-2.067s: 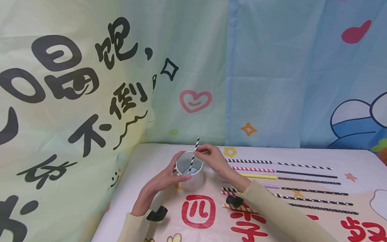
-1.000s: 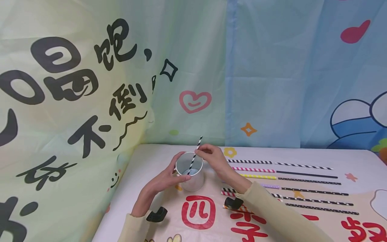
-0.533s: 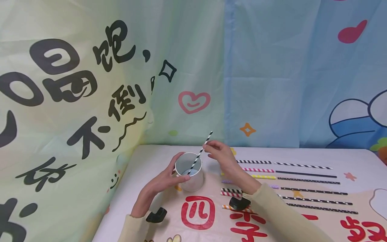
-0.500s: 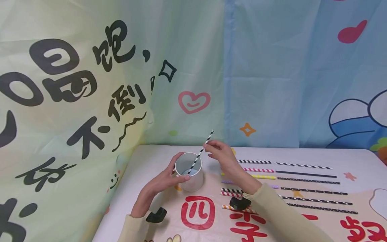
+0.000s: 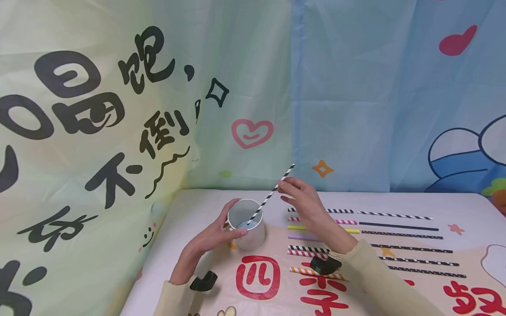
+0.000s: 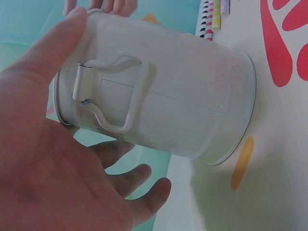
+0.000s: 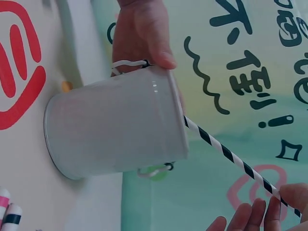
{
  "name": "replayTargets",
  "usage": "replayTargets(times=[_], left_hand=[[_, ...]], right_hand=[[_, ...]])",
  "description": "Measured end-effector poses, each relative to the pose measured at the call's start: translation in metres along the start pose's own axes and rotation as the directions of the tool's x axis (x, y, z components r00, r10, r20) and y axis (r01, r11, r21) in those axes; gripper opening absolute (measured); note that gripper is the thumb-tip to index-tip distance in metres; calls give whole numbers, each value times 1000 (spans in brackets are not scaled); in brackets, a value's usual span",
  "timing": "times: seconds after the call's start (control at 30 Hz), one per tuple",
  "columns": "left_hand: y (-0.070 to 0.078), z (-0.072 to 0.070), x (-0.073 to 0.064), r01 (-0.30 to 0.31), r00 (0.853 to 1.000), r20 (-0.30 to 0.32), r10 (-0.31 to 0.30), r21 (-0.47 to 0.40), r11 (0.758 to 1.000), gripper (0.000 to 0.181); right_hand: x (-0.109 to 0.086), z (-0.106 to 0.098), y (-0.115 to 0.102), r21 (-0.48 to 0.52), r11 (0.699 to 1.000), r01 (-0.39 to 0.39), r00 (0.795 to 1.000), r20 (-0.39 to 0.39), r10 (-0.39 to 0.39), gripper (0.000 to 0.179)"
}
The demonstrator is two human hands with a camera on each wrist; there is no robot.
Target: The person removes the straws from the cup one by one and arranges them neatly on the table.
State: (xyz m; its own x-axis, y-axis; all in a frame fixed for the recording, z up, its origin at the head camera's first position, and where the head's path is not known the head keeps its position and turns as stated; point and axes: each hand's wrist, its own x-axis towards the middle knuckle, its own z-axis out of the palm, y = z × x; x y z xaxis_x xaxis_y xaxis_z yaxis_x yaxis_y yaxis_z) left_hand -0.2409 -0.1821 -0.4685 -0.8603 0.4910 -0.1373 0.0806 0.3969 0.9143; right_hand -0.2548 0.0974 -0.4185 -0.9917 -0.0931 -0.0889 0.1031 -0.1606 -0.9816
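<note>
A small white pail (image 5: 253, 239) stands upright on the table, with little looped handles on its sides in the wrist views. My left hand (image 5: 215, 235) holds it from the left, the thumb (image 6: 57, 45) on the near side of the rim and the fingers around the far side. A black-and-white striped paper straw (image 5: 265, 201) leans out of the pail to the upper right, its lower end inside. Near its upper end my right hand (image 5: 306, 202) pinches it between thumb and index finger. In the right wrist view the straw (image 7: 226, 151) slants over the rim.
Several striped paper straws, among them a yellow one (image 5: 297, 228) and an orange one (image 5: 296, 270), lie in a row right of the pail. Several dark straws (image 5: 399, 226) lie beyond them. A printed cloth (image 5: 253, 94) hangs behind the table.
My right hand has moved right and slightly up, tilting the straw further to the right. More of the straw shows above the rim. My left hand and the pail stay nearly in place.
</note>
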Motion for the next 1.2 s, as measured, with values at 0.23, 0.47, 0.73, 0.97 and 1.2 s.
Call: replayTargets(times=[0.23, 0.47, 0.73, 0.97, 1.2], left_hand=[[0, 0, 0, -3, 1000, -1, 3, -5, 1000, 92], [0, 1, 0, -1, 1000, -8, 1, -12, 1000, 92], [1, 1, -1, -6, 1000, -9, 5, -6, 1000, 92], [2, 1, -1, -4, 1000, -17, 4, -5, 1000, 93], [2, 1, -2, -4, 1000, -12, 4, -13, 1000, 93]], right_hand=[[-11, -12, -11, 0, 999, 38, 999, 28, -38, 41], [-23, -26, -22, -118, 992, 48, 999, 27, -45, 50], [-46, -45, -41, -399, 902, 165, 986, 99, -136, 39], [-64, -48, -41, -635, 695, 335, 940, 175, -294, 19], [-79, -46, -34, -793, 429, 432, 872, 246, -423, 14]])
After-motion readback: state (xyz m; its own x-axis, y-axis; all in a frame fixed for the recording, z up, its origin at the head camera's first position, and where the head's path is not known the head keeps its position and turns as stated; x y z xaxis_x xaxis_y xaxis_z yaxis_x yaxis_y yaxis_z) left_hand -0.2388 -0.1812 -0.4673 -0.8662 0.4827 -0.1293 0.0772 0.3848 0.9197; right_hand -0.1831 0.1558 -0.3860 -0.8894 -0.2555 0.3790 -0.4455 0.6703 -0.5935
